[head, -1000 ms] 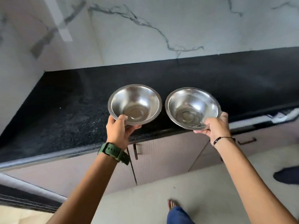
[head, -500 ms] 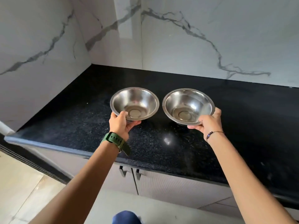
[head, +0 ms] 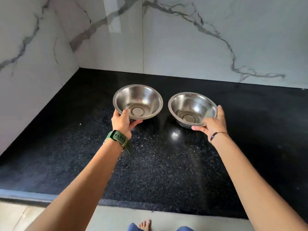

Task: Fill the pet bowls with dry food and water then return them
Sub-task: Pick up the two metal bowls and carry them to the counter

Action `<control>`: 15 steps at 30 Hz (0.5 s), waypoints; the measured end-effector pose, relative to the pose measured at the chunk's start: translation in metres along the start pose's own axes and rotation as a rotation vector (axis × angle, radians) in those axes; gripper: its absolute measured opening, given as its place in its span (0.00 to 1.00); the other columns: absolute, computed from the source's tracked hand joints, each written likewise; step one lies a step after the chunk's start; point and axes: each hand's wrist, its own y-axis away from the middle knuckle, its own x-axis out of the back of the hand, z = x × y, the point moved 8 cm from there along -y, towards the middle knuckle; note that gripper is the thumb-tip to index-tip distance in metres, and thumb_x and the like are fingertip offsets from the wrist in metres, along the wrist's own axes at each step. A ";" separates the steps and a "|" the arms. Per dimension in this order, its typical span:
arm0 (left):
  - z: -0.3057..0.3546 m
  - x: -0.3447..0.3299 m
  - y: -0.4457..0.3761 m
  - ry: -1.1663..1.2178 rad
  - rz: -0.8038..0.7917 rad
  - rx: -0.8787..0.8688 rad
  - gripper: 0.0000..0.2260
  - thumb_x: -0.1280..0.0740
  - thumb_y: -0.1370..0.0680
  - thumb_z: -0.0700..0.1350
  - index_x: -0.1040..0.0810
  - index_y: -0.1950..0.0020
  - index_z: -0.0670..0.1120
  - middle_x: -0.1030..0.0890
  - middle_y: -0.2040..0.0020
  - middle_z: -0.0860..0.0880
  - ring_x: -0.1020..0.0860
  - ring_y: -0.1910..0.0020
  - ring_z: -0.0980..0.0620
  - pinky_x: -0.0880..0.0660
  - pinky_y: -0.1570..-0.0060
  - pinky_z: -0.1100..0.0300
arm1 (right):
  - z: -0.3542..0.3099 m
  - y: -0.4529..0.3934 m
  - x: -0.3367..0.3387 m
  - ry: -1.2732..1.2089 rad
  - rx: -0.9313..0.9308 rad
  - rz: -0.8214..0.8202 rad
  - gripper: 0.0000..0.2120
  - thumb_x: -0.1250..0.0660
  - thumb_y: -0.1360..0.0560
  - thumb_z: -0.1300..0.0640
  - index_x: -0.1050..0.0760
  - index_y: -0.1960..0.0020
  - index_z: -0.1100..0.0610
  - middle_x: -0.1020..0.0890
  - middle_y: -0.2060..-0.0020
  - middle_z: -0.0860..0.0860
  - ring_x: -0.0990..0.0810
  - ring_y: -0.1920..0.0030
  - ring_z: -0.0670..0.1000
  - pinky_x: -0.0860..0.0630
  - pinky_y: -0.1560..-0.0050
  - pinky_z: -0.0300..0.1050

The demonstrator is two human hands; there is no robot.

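Two steel bowls are held over the black desk, toward its back left corner: the left bowl (head: 137,101) is gripped at its near rim by the left hand (head: 122,121), the right bowl (head: 192,109) by the right hand (head: 212,123), fingers closed on each rim. Whether either base touches the desk cannot be told. Both bowls are seen empty, so filling with food and water, and the return, are judged still to be done.

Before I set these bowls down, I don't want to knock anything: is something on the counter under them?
Nothing visible. The black counter beneath the left bowl and right bowl is bare; each hand, left and right, holds one.
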 end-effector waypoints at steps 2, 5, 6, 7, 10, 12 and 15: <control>0.002 -0.006 -0.010 -0.037 -0.008 -0.009 0.14 0.38 0.21 0.39 0.30 0.36 0.45 0.23 0.43 0.41 0.21 0.56 0.47 0.21 0.74 0.61 | 0.000 -0.010 -0.002 -0.003 0.003 0.011 0.43 0.48 0.28 0.79 0.52 0.23 0.45 0.46 0.25 0.52 0.26 0.42 0.61 0.21 0.75 0.43; 0.007 -0.016 -0.024 -0.051 -0.003 -0.032 0.14 0.39 0.21 0.40 0.30 0.36 0.45 0.23 0.46 0.44 0.21 0.56 0.48 0.21 0.75 0.61 | -0.003 -0.026 -0.006 -0.004 0.007 0.018 0.43 0.47 0.27 0.79 0.53 0.23 0.46 0.46 0.24 0.52 0.27 0.37 0.64 0.21 0.75 0.43; 0.008 -0.019 -0.027 -0.056 0.004 -0.041 0.14 0.39 0.21 0.40 0.30 0.36 0.45 0.23 0.47 0.45 0.21 0.57 0.49 0.21 0.75 0.61 | -0.004 -0.031 -0.005 -0.002 0.008 0.023 0.42 0.47 0.27 0.79 0.54 0.23 0.46 0.46 0.24 0.52 0.27 0.37 0.64 0.21 0.75 0.43; 0.009 -0.023 -0.031 -0.064 0.009 -0.050 0.14 0.40 0.21 0.40 0.30 0.36 0.45 0.23 0.49 0.45 0.21 0.57 0.49 0.21 0.74 0.61 | -0.006 -0.036 -0.006 -0.003 0.010 0.024 0.42 0.47 0.27 0.78 0.54 0.23 0.46 0.46 0.24 0.52 0.26 0.38 0.64 0.21 0.75 0.43; 0.010 -0.038 -0.041 -0.086 0.008 -0.061 0.13 0.40 0.21 0.39 0.30 0.37 0.46 0.23 0.52 0.47 0.21 0.58 0.50 0.21 0.75 0.61 | -0.010 -0.050 -0.001 -0.001 0.010 0.031 0.42 0.46 0.26 0.77 0.54 0.23 0.46 0.44 0.25 0.53 0.24 0.43 0.62 0.20 0.74 0.44; 0.010 -0.045 -0.046 -0.098 0.010 -0.066 0.12 0.41 0.21 0.39 0.30 0.37 0.45 0.23 0.55 0.48 0.21 0.60 0.50 0.20 0.74 0.61 | -0.008 -0.057 0.004 -0.002 0.000 0.034 0.41 0.45 0.26 0.76 0.52 0.23 0.45 0.41 0.26 0.55 0.22 0.46 0.60 0.19 0.73 0.46; 0.008 -0.050 -0.053 -0.124 0.038 -0.061 0.10 0.41 0.21 0.38 0.30 0.40 0.45 0.23 0.56 0.48 0.21 0.61 0.49 0.22 0.76 0.63 | -0.004 -0.066 0.010 -0.017 -0.027 0.035 0.39 0.43 0.25 0.73 0.50 0.24 0.44 0.35 0.30 0.57 0.20 0.48 0.61 0.19 0.71 0.46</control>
